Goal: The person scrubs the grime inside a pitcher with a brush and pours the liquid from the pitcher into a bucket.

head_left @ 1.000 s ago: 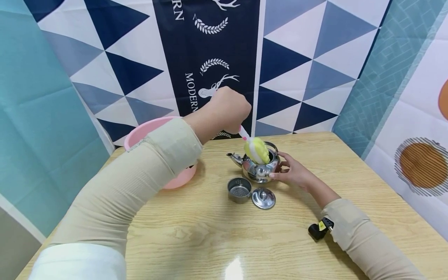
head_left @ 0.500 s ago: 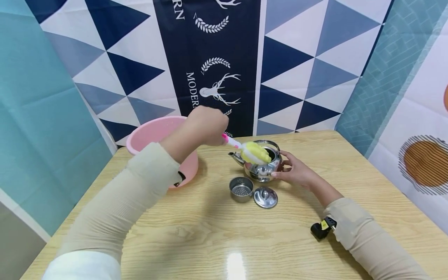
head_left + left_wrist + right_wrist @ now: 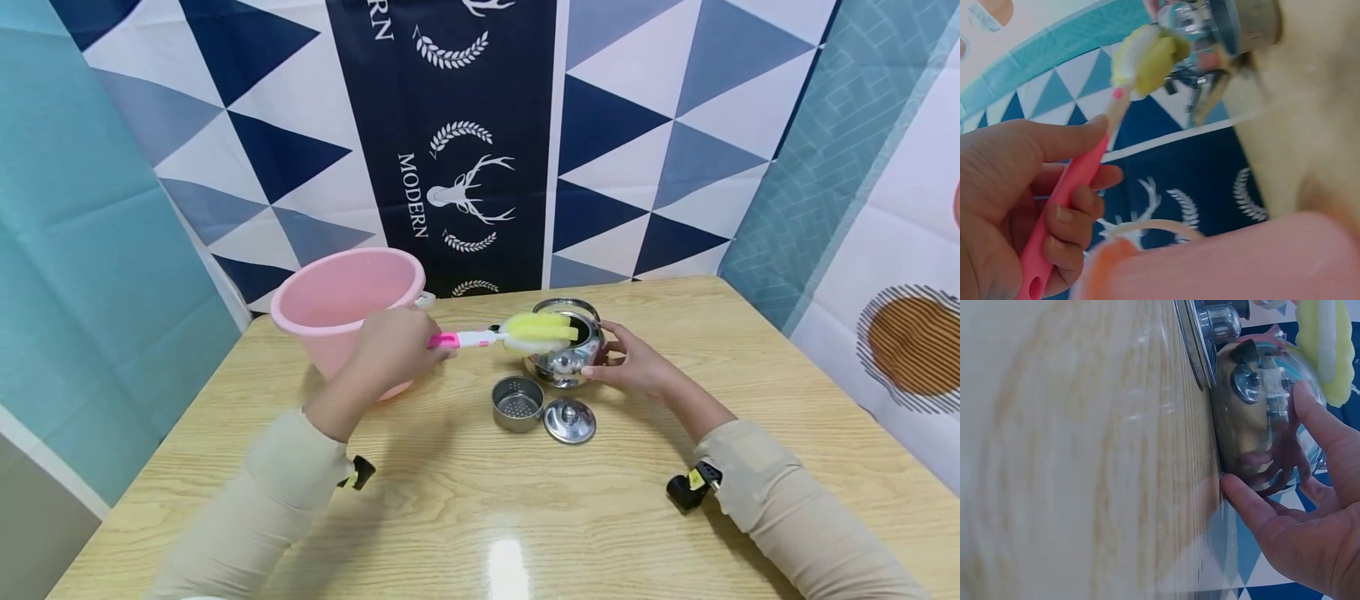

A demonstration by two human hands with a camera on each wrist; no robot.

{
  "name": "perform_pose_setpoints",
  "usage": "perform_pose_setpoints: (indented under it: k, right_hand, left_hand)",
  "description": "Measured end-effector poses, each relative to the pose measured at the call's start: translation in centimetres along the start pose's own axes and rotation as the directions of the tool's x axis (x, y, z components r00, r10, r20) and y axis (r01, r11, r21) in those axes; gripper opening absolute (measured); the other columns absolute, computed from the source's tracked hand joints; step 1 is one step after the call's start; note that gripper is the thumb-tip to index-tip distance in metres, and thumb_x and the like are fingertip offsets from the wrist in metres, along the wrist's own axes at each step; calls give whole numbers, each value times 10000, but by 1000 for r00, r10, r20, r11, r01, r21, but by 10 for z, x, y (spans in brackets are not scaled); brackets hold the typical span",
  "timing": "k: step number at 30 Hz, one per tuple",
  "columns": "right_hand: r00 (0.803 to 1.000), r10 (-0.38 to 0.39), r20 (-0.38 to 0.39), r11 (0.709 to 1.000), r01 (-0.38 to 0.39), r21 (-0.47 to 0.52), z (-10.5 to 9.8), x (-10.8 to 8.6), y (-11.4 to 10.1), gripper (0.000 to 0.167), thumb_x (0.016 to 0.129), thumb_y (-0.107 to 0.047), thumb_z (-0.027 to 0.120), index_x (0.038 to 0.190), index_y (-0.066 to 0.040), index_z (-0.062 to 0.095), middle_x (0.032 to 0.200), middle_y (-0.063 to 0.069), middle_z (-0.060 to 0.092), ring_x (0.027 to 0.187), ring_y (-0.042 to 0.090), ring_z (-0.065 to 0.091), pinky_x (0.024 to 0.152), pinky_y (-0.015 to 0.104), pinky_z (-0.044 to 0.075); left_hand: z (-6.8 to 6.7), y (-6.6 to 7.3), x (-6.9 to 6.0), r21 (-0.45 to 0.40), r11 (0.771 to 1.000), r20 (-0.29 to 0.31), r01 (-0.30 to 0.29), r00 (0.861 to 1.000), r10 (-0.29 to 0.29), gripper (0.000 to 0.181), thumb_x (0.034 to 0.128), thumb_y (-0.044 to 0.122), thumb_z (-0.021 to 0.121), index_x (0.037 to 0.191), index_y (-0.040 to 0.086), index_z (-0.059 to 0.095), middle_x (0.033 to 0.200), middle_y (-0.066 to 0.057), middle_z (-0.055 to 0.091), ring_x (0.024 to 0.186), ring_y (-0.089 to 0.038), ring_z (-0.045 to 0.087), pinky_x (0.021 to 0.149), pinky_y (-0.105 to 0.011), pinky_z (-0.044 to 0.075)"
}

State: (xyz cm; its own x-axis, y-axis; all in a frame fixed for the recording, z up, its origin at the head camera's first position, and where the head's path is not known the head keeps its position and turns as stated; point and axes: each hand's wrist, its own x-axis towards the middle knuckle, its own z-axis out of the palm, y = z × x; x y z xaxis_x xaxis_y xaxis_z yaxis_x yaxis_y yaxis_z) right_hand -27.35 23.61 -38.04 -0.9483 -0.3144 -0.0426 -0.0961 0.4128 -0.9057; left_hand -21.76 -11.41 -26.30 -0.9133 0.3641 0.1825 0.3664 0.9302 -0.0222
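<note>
My left hand [image 3: 397, 346] grips the pink handle of a sponge bottle brush [image 3: 1079, 172]; its thumb lies along the handle in the left wrist view. The yellow-and-white sponge head [image 3: 536, 332] lies almost level across the spout side and mouth of a shiny metal teapot [image 3: 558, 368]. Whether the sponge touches the rim I cannot tell, and it covers the spout in the head view. My right hand [image 3: 633, 367] holds the teapot's right side, thumb and fingers spread round its body [image 3: 1241, 431]. The teapot stands upright, its loop handle raised.
A perforated metal strainer cup [image 3: 517, 404] and a round knobbed lid [image 3: 570, 421] sit on the wooden table [image 3: 465, 500], in front of the teapot. Behind my left hand stands a pink bucket [image 3: 318, 343]. Patterned cloth [image 3: 622, 167] hangs close behind the table.
My left hand has come down and leftward, swinging the brush from steeply slanted to nearly level, with the sponge still at the teapot's mouth. My right hand and the teapot have hardly moved.
</note>
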Motion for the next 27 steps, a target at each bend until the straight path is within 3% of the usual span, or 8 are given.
perform_pose_setpoints:
  k: [4,8,11,13,16,21,27]
  right_hand:
    - [1000,4,-10,1000,-4,-17,0,0,-1,1035,857,-240,769,1567,-118,26,1488,359,243,1319,499,363,991,504,433]
    - [1000,10,-17,1000,-11,-27,1,0,-3,1034,855,-250,771,1568,-124,32,1483,354,261,1313,492,377,995,510,427]
    - [1000,10,-20,1000,-11,-24,1,1,-2,1032,852,-237,775,1567,-118,40,1476,357,271,1308,490,386,988,497,436]
    - [1000,11,-20,1000,-12,-19,1,1,-2,1030,850,-232,776,1567,-117,45,1472,358,276,1306,490,389,981,489,445]
    - [1000,16,-22,1000,-17,-19,1,0,-2,1029,850,-238,776,1567,-120,48,1464,351,297,1304,486,395,966,477,460]
    - [1000,16,-23,1000,-17,-22,1,-1,-2,1025,851,-251,775,1568,-127,52,1442,334,339,1297,475,412,947,454,471]
    - [1000,15,-22,1000,-16,-27,1,-1,-3,1022,850,-245,777,1567,-125,58,1460,344,311,1302,480,403,984,497,440]
  left_hand:
    - [17,-7,-7,-152,987,-40,49,998,-55,313,870,441,712,746,154,697,571,48,501,546,-150,445,512,-290,338]
    - [31,-10,-11,-233,970,-60,76,994,-92,290,868,455,707,804,172,722,515,64,470,486,-122,398,473,-273,308]
    - [39,-13,-16,-315,944,-78,100,988,-131,280,853,451,727,911,179,760,539,72,508,499,-124,414,473,-272,323]
    - [43,-15,-19,-384,916,-94,111,983,-159,285,841,437,745,925,165,768,548,62,515,509,-135,425,476,-273,331]
    - [47,-20,-24,-502,855,-95,131,974,-205,276,829,410,767,802,136,741,534,39,473,510,-153,413,466,-268,314]
    - [45,-32,-32,-631,764,-71,136,970,-231,309,824,375,782,674,122,687,516,22,403,515,-164,390,465,-255,282]
    - [44,-46,-44,-697,702,-19,145,975,-221,374,830,326,785,616,70,613,506,22,371,490,-157,367,456,-239,270]
